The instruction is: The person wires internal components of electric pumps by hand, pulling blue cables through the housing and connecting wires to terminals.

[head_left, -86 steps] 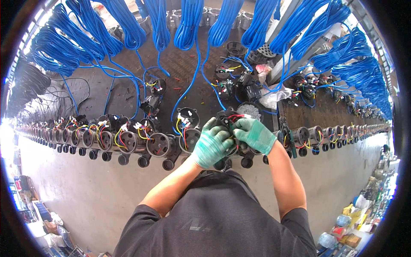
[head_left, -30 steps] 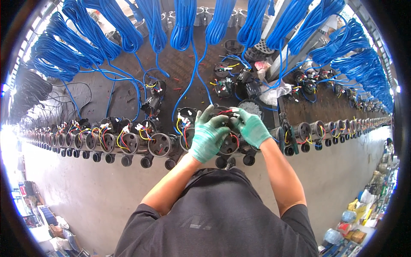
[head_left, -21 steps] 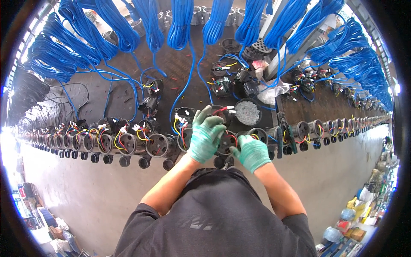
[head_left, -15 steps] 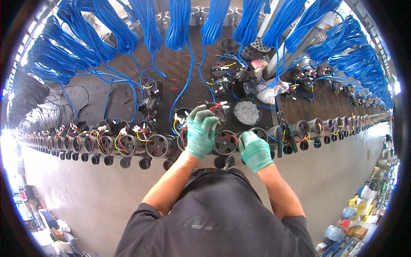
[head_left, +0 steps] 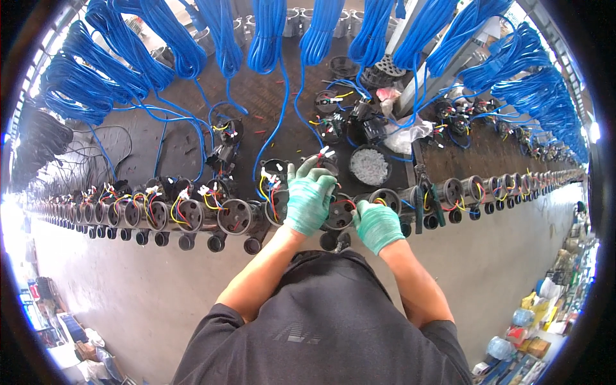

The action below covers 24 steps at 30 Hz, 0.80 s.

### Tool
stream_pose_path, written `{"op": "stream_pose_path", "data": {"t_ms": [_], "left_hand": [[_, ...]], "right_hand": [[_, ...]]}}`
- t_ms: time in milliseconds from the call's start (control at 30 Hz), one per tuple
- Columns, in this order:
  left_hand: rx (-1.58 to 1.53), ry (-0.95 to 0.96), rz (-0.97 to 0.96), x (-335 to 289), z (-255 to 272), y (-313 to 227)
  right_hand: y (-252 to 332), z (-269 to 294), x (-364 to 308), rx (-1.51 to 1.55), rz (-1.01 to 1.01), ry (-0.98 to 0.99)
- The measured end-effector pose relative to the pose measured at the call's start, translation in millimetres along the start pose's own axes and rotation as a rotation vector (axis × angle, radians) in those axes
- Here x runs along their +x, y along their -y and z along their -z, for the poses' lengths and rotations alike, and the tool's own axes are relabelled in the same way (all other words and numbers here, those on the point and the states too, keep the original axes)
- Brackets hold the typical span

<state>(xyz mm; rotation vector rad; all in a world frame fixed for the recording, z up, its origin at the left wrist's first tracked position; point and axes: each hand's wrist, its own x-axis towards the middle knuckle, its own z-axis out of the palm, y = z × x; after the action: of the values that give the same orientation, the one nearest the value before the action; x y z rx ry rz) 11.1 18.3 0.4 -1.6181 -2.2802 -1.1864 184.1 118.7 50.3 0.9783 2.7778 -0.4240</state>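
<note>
Both my hands wear green gloves and work over a row of black cylindrical housings. My left hand point(head_left: 310, 200) is closed, fingers curled over the left edge of one black housing point(head_left: 339, 217); what its fingertips hold is too small to make out. Just beyond it sits a black round cover point(head_left: 327, 164) with white connectors point(head_left: 326, 153) on its wires. My right hand point(head_left: 378, 226) is closed in a pinch at that housing's right side, on a red wire point(head_left: 346, 202) coming out of it. Another housing point(head_left: 386, 199) with yellow and red wires stands behind my right fingers.
A bowl of small clear pieces point(head_left: 369, 167) stands beyond my right hand. Green-handled pliers point(head_left: 428, 199) lean on the row to the right. Blue cable coils point(head_left: 267, 38) hang along the far side. A clear plastic bag point(head_left: 410, 136) lies on the dark bench point(head_left: 256, 102).
My left hand has shifted slightly right and its fingers have spread a little. My right hand has moved slightly left, closer to the housing. The white connectors beyond have moved a little left.
</note>
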Motion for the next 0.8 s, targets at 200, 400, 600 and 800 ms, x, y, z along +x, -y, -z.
{"op": "stream_pose_path", "data": {"t_ms": [200,400,600,800], "left_hand": [[0.085,0.035,0.024,6,4,-16],[0.152,0.082,0.0,16,8,-22],[0.147,0.129,-0.026,17,10,-21],[0.1,0.148,-0.02,17,14,-21]], "right_hand": [[7,18,3,0.105,0.274,-0.227],[-1,18,17,0.153,0.464,-0.34],[0,30,30,0.03,0.515,-0.487],[4,22,30,0.307,0.326,-0.49]]}}
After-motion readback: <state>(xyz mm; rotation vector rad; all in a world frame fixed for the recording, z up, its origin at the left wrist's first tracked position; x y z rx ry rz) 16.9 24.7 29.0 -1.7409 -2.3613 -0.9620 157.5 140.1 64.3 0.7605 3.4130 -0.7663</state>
